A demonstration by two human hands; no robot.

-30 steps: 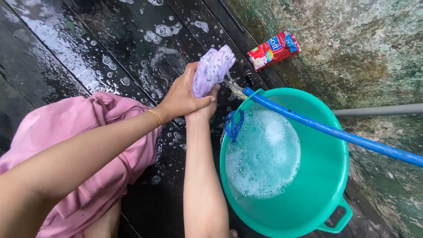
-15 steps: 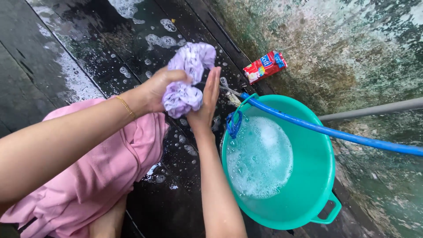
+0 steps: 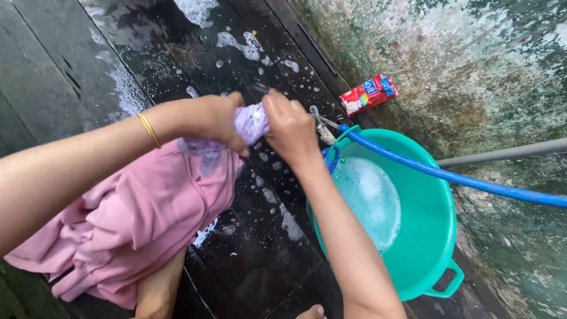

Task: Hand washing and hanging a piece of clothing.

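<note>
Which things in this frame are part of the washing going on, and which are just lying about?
In use:
- lilac cloth, gripped between left hand and right hand
- green basin of soapy water
- blue hose lying across the basin's rim

Lying about:
- red packet by the wall
- grey pipe along the wall

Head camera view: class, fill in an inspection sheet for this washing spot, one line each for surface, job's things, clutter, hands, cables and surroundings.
Surface: dark wet floor, flecked with soap foam.
Job's things: lilac cloth bunched between both hands; green basin holding sudsy water.
Clutter: pink garment lying over the person's lap; red packet by the wall.
Hands: left hand and right hand both closed on the lilac cloth.
Cables: none; blue hose runs to the basin rim.
Surroundings: stained, mossy wall; grey pipe along it.
</note>
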